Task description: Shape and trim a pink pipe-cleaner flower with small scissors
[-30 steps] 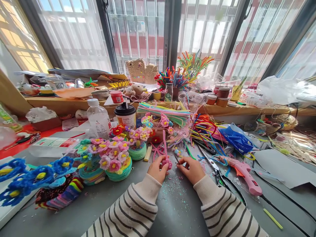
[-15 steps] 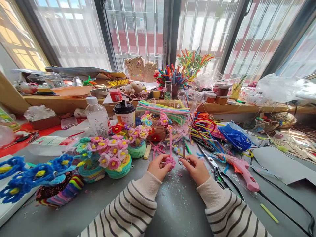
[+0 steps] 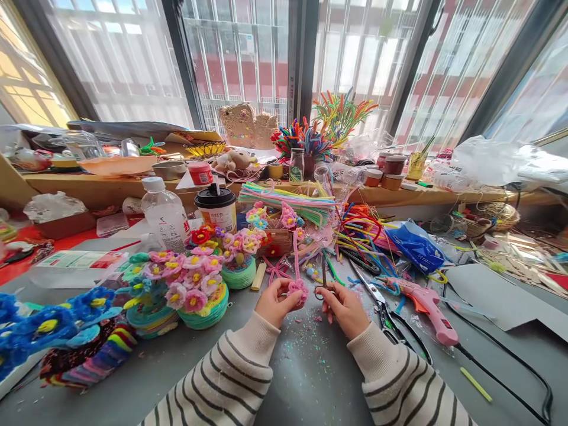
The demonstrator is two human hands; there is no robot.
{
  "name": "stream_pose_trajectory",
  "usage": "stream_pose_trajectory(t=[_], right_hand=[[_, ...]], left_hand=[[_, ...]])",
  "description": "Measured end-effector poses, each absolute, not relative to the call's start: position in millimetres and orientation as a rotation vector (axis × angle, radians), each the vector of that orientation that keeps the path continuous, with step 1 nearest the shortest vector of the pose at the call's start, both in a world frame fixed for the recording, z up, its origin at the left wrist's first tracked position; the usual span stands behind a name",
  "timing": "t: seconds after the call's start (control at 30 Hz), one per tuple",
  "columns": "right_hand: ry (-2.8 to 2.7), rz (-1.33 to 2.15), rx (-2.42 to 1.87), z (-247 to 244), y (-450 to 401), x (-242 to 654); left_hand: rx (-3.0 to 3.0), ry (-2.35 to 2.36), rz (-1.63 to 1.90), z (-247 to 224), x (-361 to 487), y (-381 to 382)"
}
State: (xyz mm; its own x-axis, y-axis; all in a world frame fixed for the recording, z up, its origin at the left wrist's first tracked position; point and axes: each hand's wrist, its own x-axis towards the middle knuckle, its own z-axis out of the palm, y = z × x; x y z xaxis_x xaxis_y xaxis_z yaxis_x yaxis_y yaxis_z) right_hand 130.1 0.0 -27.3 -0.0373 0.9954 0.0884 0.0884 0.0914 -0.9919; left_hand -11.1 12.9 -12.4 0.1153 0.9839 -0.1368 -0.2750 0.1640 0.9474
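Note:
My left hand (image 3: 278, 300) is closed on a pink pipe-cleaner flower (image 3: 298, 290), whose pink stem (image 3: 297, 254) stands up from it. A hand's width to the right, my right hand (image 3: 341, 303) grips a small pair of scissors (image 3: 323, 278) by the finger loops, blades pointing away from me. Flower and scissors are apart. Bits of pink fluff and glitter lie on the grey table (image 3: 306, 378) below. Left of my hands stand pots of pipe-cleaner flowers, one with pink blooms (image 3: 194, 278) and one with blue blooms (image 3: 55, 319).
On the right lie large black-handled scissors (image 3: 384, 302), a pink glue gun (image 3: 428, 305) with its cord, and a blue plastic bag (image 3: 415, 244). Bundled pipe cleaners (image 3: 286, 200) lie ahead, beside a lidded cup (image 3: 216, 207) and a water bottle (image 3: 165, 216).
The whole scene sits slightly further left, as the head view has turned a little to the right. Both hands keep their hold on the flower and the small scissors.

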Motion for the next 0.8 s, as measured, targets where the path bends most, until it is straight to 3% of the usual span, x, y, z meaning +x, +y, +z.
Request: stream_pose_trajectory(t=[0.5,0.8], right_hand=[[-1.280,1.140,-1.143,-22,-4,127],[-1.791,0.084,-1.566,-25,-6,137]], left_hand=[[0.771,0.994,1.089,-4,-12,13],[0.791,1.001,1.135,-4,-11,13]])
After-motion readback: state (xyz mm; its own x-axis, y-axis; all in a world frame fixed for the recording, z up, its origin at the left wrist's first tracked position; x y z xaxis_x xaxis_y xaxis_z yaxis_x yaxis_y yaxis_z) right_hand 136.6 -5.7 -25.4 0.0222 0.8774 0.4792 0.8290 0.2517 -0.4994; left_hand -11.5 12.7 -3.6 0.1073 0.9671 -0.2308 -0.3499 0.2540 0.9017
